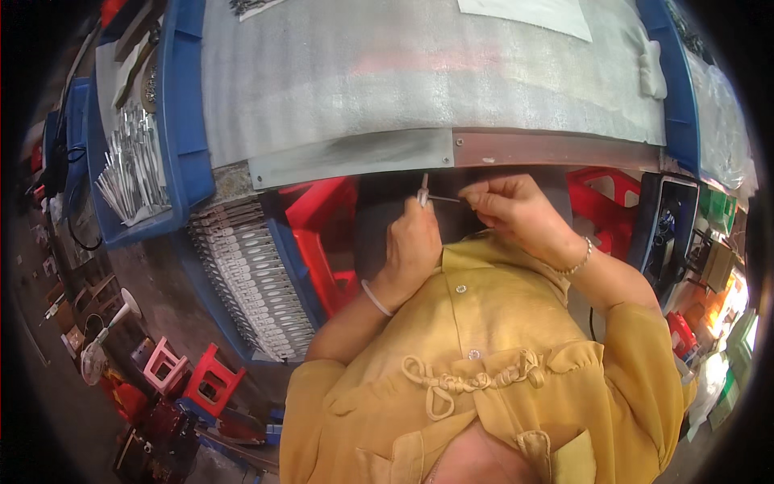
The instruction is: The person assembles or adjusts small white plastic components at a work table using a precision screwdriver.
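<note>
My left hand (414,244) is closed around a small slim metal piece (423,194), whose tip points up toward the table edge. My right hand (520,216) pinches one end of a thin metal rod (448,199). The rod's other end meets the metal piece at my left fingertips; whether it goes into the piece or only touches it I cannot tell. Both hands are just in front of the table's metal edge strip (355,156), above my lap.
White foam sheeting (403,73) covers the table. At left, a blue bin (187,105) holds many slender metal pieces (135,165). Below it, rows of matching metal parts (254,278) fill a blue crate. Red stools (321,234) flank my lap; another blue bin (679,89) stands right.
</note>
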Demonstrator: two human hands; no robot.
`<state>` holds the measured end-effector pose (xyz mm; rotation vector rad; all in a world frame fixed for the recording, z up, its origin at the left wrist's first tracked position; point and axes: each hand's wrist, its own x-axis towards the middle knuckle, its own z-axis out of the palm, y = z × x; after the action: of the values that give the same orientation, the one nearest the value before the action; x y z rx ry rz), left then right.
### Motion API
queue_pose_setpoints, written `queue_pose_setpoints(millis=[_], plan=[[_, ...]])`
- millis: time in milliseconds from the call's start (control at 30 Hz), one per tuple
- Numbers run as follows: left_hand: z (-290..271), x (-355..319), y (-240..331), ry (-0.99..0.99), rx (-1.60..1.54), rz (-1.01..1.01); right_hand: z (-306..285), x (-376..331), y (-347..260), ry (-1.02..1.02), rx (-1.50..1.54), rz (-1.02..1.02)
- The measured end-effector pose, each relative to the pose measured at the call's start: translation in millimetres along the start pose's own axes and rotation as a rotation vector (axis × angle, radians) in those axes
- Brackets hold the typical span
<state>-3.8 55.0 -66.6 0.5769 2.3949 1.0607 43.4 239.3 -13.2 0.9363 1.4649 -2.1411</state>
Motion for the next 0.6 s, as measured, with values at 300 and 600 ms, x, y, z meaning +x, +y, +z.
queue_pose_setpoints(millis=[300,600], plan=[[5.0,-3.0,-5.0,-0.007,-0.173,0.001,17.5,-20.4,-21.3,-0.187,-1.585,-0.630],[0.1,4.8,-5.0,0.007,-0.053,0.058,9.0,0.9,1.8,-0.067,-0.506,-0.263]])
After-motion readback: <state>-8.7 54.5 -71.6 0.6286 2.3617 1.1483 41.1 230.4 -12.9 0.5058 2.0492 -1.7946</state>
